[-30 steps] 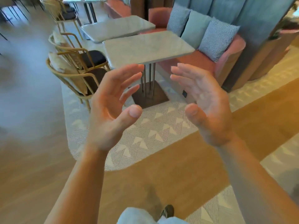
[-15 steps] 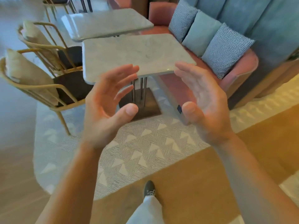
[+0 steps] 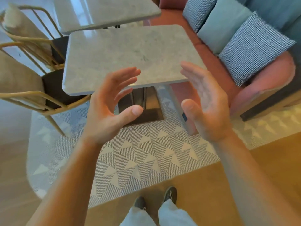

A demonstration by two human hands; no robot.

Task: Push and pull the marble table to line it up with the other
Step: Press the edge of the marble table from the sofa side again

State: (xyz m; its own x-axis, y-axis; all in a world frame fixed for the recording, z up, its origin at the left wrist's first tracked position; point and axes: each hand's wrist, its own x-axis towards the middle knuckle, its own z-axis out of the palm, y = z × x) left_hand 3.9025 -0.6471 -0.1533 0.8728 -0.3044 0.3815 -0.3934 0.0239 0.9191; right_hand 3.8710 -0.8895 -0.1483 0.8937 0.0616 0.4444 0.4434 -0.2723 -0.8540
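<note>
While the left hand and right hand hover by the near edge of the marble table, both are spread loose, palms facing each other, holding nothing. The other table sits just behind it, a bit off-line, with the pink sofa to its right.

We have one view, worn on the head, facing forward and steeply down through a wide lens. Our shoes sit near the bottom edge, straight below us, just beside the rug. Our forearms enter from the lower corners. The left hand and right hand fill the centre, very near the lens. The table lies just beyond them, seen from above its near edge. The second table is cut by the top edge. A chair marks the left edge, the sofa the right.
</note>
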